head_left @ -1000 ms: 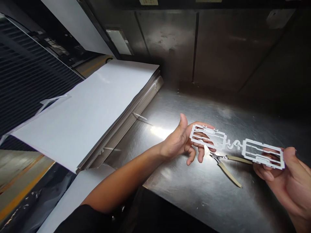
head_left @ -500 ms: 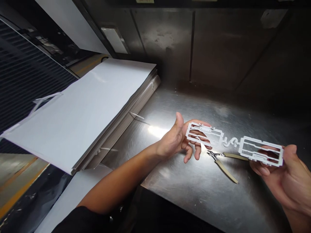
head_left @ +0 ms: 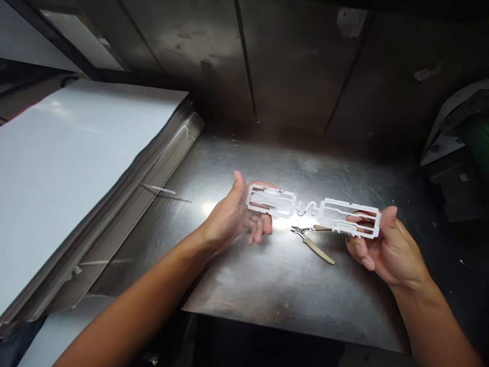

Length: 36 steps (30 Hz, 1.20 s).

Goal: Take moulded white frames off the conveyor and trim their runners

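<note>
Two white plastic frames, joined by a curvy S-shaped runner [head_left: 306, 208], span the gap between my hands above the metal table. My left hand [head_left: 233, 209] holds the outer end of the left frame [head_left: 272, 208], thumb up, index finger behind it and the other fingers curled below. At the far end of the right frame [head_left: 346, 226], my right hand [head_left: 393, 250] grips with its thumb in front and fingers behind and beneath. Cutting pliers [head_left: 314, 245] with beige handles lie on the table under the frames, jaws to the left; the right frame partly covers one handle.
A thick stack of white-topped sheets [head_left: 87, 137] fills the left side, with thin ties sticking out of its edge. The metal table [head_left: 244, 285] ends at a near edge. Behind it rises a dark metal wall [head_left: 290, 66]. Dark equipment [head_left: 458, 178] stands at the right.
The view has swung right, so the table, stack and pliers sit further left in the picture. My left hand's lower fingers have curled in. Both hands still hold the joined frames.
</note>
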{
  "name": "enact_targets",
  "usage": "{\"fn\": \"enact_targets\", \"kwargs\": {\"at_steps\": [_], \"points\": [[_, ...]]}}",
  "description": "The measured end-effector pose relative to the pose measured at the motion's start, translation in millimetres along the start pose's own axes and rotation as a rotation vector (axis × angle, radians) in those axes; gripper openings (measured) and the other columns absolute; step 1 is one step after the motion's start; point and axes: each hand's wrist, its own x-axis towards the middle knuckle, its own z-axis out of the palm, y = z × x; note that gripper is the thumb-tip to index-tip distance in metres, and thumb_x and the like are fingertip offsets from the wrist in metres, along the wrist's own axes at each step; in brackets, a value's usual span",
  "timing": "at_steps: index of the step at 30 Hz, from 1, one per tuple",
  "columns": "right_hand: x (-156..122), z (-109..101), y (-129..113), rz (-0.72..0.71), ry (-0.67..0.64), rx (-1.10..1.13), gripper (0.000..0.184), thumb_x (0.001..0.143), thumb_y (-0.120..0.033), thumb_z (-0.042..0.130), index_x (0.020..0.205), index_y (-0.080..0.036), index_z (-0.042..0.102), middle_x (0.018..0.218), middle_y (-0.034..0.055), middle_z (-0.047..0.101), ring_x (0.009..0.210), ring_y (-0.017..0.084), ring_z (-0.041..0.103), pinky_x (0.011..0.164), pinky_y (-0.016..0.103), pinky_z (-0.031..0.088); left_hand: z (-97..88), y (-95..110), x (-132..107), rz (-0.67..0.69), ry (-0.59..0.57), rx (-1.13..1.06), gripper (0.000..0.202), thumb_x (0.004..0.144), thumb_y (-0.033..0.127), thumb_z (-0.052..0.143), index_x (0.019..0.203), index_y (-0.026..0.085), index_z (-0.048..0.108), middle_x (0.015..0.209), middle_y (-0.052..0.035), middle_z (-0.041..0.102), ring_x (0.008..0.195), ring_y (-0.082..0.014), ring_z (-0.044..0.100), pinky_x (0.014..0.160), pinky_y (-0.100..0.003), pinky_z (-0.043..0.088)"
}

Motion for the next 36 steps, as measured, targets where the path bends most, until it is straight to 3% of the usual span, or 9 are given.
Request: {"fn": "enact_targets", "kwargs": {"at_steps": [8,12,15,19,23,27,36], "points": [[2,-4,-2,-0.177,0.029,-0.175,0.044,0.108,-0.068,0.087,0.106,-0.024,0.092,0.089,0.0101,0.078,0.061,0.019,0.068,0.056,0.027,0.058,-0.7,5,3,0.013,0.135,-0.125,0.08,0.11,0.086,0.051,0.124,0.011,0.074,0.097,-0.0165,0.08,0.056,-0.0212,0.073,0.037,-0.023,0.05],[1,-4,0,-0.199,0.004,-0.239,0.034,0.106,-0.053,0.094,0.123,-0.025,0.089,0.093,0.0097,0.078,0.077,0.023,0.073,0.062,0.027,0.06,0.5,10,3,0.018,0.244,-0.262,0.049,0.117,0.054,0.06,0.119,0.009,0.078,0.104,-0.0163,0.08,0.066,-0.0215,0.077,0.042,-0.022,0.054],[-2,0,0,-0.202,-0.002,-0.214,0.044,0.097,-0.037,0.104,0.135,-0.03,0.083,0.111,0.0091,0.079,0.089,0.024,0.077,0.067,0.027,0.063,0.9,15,2,0.03,0.324,-0.3,0.04,0.119,0.039,0.052,0.12,0.009,0.078,0.104,-0.0156,0.08,0.065,-0.0217,0.076,0.039,-0.024,0.054],[-6,7,0,-0.236,-0.004,-0.214,0.058,0.092,-0.025,0.107,0.142,-0.035,0.079,0.124,0.0084,0.077,0.102,0.025,0.077,0.081,0.031,0.068,0.4,17,1,0.085,0.353,-0.295,0.05,0.12,0.049,0.05,0.117,0.009,0.08,0.095,-0.0132,0.08,0.061,-0.021,0.073,0.037,-0.025,0.054],[-8,9,1,-0.245,-0.011,-0.239,0.053,0.094,-0.027,0.106,0.14,-0.035,0.081,0.124,0.0083,0.078,0.094,0.023,0.076,0.08,0.032,0.07,-0.1,17,1,0.086,0.317,-0.283,0.06,0.119,0.06,0.052,0.106,0.009,0.081,0.083,-0.0123,0.077,0.056,-0.0196,0.07,0.037,-0.024,0.053],[-7,6,3,-0.278,-0.025,-0.243,0.053,0.095,-0.03,0.107,0.141,-0.037,0.081,0.124,0.0074,0.079,0.102,0.025,0.079,0.081,0.03,0.07,-1.4,16,1,0.09,0.291,-0.274,0.062,0.116,0.065,0.056,0.102,0.01,0.081,0.083,-0.0124,0.078,0.055,-0.0194,0.07,0.036,-0.023,0.053],[-7,6,4,-0.326,-0.062,-0.25,0.054,0.1,-0.03,0.103,0.148,-0.04,0.079,0.129,0.0041,0.079,0.107,0.021,0.079,0.088,0.023,0.07,-4.6,15,0,0.103,0.24,-0.281,0.066,0.118,0.066,0.053,0.101,0.01,0.083,0.083,-0.0129,0.078,0.057,-0.0197,0.07,0.038,-0.023,0.055]]}}
